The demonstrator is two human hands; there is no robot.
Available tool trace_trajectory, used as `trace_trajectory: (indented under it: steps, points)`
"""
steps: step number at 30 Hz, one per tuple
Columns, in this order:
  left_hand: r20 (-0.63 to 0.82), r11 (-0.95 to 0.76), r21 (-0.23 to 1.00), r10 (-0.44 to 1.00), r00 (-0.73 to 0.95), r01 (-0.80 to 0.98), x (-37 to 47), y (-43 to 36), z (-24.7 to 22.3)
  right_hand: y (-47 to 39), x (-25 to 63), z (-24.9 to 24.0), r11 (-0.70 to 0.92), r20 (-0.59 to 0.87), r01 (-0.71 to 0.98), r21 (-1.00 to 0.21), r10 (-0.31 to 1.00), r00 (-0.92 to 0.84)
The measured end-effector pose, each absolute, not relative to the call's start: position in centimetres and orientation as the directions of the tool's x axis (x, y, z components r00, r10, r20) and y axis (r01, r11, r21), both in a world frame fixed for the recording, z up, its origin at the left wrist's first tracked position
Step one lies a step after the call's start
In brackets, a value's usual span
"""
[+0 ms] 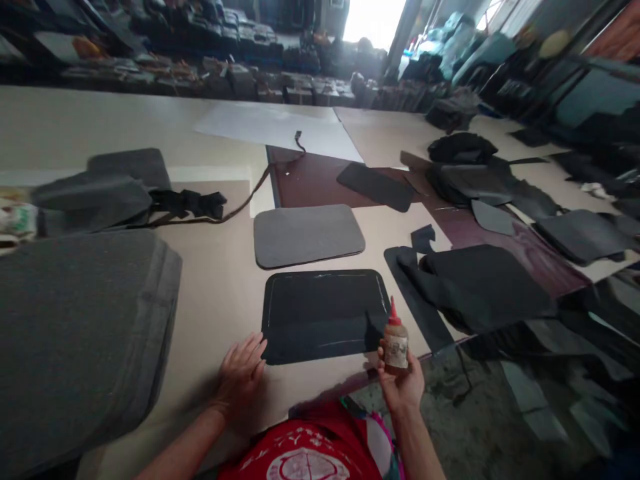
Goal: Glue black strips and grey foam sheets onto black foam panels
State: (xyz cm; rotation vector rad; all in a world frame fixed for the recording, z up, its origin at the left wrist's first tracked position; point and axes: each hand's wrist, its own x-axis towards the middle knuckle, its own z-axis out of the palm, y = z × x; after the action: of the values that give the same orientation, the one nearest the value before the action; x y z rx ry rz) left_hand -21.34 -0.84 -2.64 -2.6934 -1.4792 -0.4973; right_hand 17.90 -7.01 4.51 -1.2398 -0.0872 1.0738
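My right hand [401, 383] is closed around a glue bottle [397, 347] with a red pointed nozzle and a worn paper label. The bottle is upright, its nozzle near the right edge of a black rounded rectangular sheet [320, 313]. Thin whitish lines run along that sheet's edges. My left hand [243, 367] lies flat on the table, fingers stretched out, with the fingertips at the sheet's lower left corner. Just beyond the black sheet lies a grey rounded panel [309, 235] of similar shape.
A tall stack of grey panels [85, 333] stands at the left. Black sheets [490, 283] are piled at the right, beside a narrow dark strip [425, 310]. A brown strap with a buckle [257, 183] crosses the table [215, 280]. Stacked goods [300, 87] line the back.
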Motion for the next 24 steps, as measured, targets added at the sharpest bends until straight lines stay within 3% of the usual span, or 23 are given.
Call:
trace_trajectory:
  steps: [6, 11, 18, 24]
  points:
    - [0.346, -0.548, 0.153, 0.809, 0.475, 0.822, -21.7, -0.8, -3.0, 2.5, 23.9, 4.6, 0.022, -0.346, -0.569, -0.822, 0.774, 0.531]
    - [0.353, -0.520, 0.067, 0.810, 0.468, 0.851, -22.0, -0.9, -2.7, 12.8, 27.6, 4.9, 0.025, -0.297, -0.523, -0.852, 0.799, 0.522]
    - [0.296, -0.494, -0.011, 0.829, 0.474, 0.870, -22.3, -1.1, -2.6, 25.3, 29.6, 4.8, -0.048, -0.176, -0.236, -0.970, 0.812, 0.556]
    - [0.294, -0.466, 0.046, 0.852, 0.434, 0.883, -22.3, -1.4, -2.5, 31.6, 29.8, 4.5, -0.130, -0.001, 0.130, -0.983, 0.711, 0.703]
